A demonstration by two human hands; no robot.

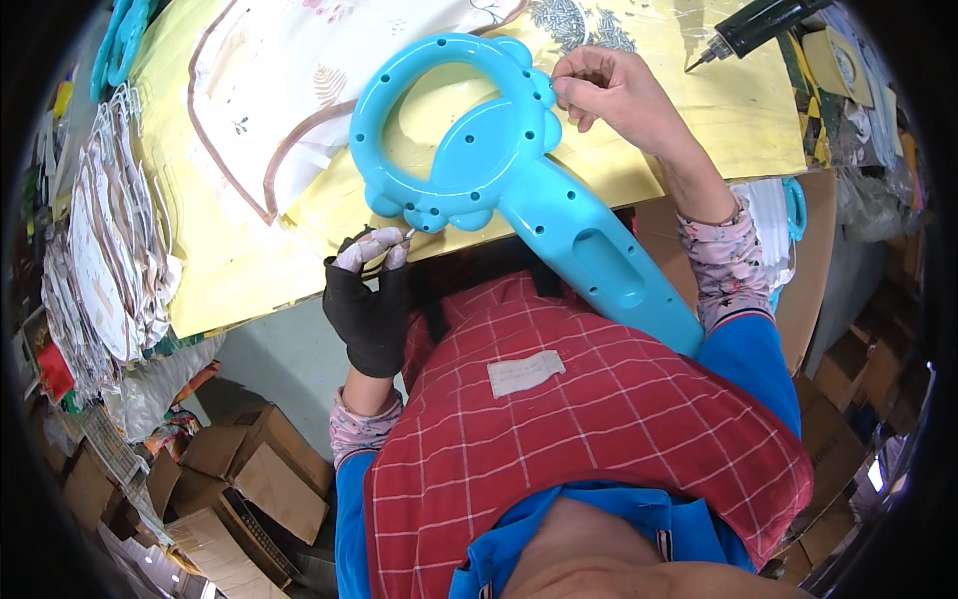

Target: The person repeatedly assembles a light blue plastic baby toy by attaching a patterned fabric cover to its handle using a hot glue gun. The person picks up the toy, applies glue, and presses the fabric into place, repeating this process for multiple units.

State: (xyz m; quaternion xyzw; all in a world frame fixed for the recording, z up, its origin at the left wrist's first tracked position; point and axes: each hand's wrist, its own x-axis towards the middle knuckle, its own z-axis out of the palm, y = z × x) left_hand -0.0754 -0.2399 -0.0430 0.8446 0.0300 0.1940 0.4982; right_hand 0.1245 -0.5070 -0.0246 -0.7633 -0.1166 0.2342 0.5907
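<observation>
A glossy light-blue plastic piece (479, 150) with a ring-shaped head, scalloped bumps and a long handle lies tilted across the table edge, its handle end against my body. Small dark holes dot its surface. My left hand (369, 290), in a black fingerless glove with white-wrapped fingertips, pinches a small silvery screw (410, 235) beside the ring's lower left bumps. At the ring's right rim, my bare right hand (619, 95) has thumb and forefinger pressed together by a hole. Whatever sits between those fingertips is too small to make out.
Loose screws (564, 25) lie in piles at the far side of the yellow table (738, 130). A black electric screwdriver (763, 28) hangs at upper right, tip down. White printed sheets with brown edging (289, 80) lie left; more stacked pieces (110, 240) stand beyond. Cardboard boxes (249, 469) sit below.
</observation>
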